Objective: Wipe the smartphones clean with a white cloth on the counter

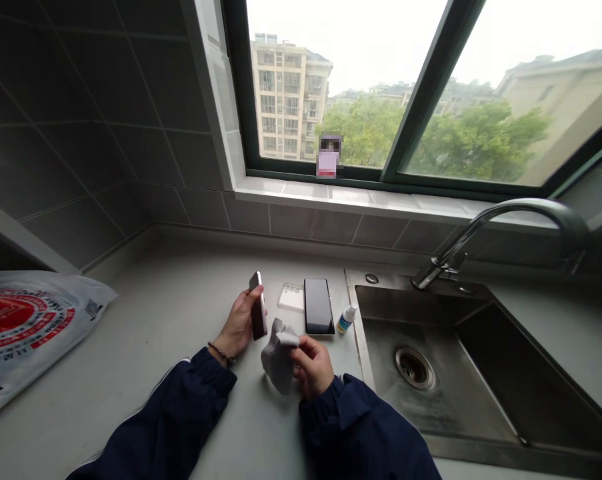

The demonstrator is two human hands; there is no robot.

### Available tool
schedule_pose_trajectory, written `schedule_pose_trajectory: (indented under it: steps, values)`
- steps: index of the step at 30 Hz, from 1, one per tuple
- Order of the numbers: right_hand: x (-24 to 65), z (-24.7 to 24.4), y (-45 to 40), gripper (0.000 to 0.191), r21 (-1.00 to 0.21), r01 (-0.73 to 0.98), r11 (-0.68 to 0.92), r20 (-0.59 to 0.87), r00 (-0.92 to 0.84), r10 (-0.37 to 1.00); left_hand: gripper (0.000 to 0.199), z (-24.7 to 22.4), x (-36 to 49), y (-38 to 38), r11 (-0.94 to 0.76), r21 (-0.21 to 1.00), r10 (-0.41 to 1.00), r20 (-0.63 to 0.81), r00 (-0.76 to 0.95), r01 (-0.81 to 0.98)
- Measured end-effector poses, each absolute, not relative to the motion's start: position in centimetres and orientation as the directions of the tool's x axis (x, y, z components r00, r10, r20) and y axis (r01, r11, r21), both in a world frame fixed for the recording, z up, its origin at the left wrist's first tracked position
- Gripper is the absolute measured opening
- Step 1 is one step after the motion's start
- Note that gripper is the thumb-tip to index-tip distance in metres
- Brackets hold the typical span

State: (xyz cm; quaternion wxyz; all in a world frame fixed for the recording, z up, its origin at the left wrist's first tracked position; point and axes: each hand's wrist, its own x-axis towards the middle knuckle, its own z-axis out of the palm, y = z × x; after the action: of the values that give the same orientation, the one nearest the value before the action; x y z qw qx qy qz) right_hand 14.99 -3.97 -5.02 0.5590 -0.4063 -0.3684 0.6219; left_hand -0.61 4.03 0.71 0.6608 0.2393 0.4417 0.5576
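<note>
My left hand (239,323) grips a phone (258,308) held upright on its edge above the counter, its dark face turned mostly sideways. A grey cloth (279,357) hangs from my right hand (315,365), pinched between thumb and fingers, just right of the phone. Beyond the cloth, a second phone (319,306) with a dark screen lies face up. A clear phone case (291,297) rests against its left side. Right of that phone stands a small white-capped bottle (347,319) with a blue and yellow label.
A steel sink (381,363) with a curved faucet (455,243) is set into the counter (151,347) on the right. At the far left lies a white plastic bag (35,320) with red print. A window sill (351,195) runs along the back above grey tiles.
</note>
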Motion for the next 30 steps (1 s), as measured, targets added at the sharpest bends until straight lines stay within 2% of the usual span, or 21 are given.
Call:
schedule_pose_trajectory:
  steps: [3, 6, 10, 13, 18, 21, 26, 30]
  values:
    - [14.9, -4.8, -4.1, 0.039, -0.836, -0.493, -0.242, -0.204, -0.13, 0.97, 0.061, 0.6, -0.4, 5.4, 0.253, 0.936, 0.958, -0.278, -0.076, -0.244]
    - [15.0, -4.5, -4.1, 0.04, -0.776, -0.539, -0.327, -0.255, -0.206, 0.945, 0.079, 0.6, 0.3, 7.5, 0.207, 0.976, 0.968, -0.196, -0.155, 0.06]
    - [15.2, -4.5, -3.9, 0.038, -0.721, -0.576, -0.385, -0.274, -0.273, 0.922, 0.089, 0.6, 2.0, 10.0, 0.148, 0.902, 0.983, -0.091, -0.158, 0.406]
    - [15.4, -4.6, -3.8, 0.037, -0.693, -0.596, -0.404, -0.269, -0.306, 0.913, 0.092, 0.5, 3.2, 10.6, 0.113, 0.807, 0.992, -0.064, -0.105, 0.58]
    - [15.6, -4.6, -3.7, 0.033, -0.674, -0.606, -0.422, -0.253, -0.347, 0.903, 0.099, 0.1, 4.5, 10.1, 0.091, 0.665, 0.996, -0.053, -0.076, 0.742]
    - [15.7, -4.6, -3.6, 0.03, -0.673, -0.608, -0.422, -0.237, -0.364, 0.901, 0.096, 0.1, 4.9, 9.8, 0.086, 0.607, 0.996, -0.037, -0.08, 0.79]
    - [15.8, -4.8, -3.5, 0.028, -0.687, -0.605, -0.401, -0.202, -0.371, 0.906, 0.092, 0.3, 5.4, 9.4, 0.058, 0.565, 0.996, 0.024, -0.086, 0.823]
    - [15.8, -4.9, -3.5, 0.028, -0.724, -0.589, -0.36, -0.153, -0.371, 0.916, 0.086, 0.2, 5.5, 9.0, 0.007, 0.575, 0.996, 0.07, -0.057, 0.818]
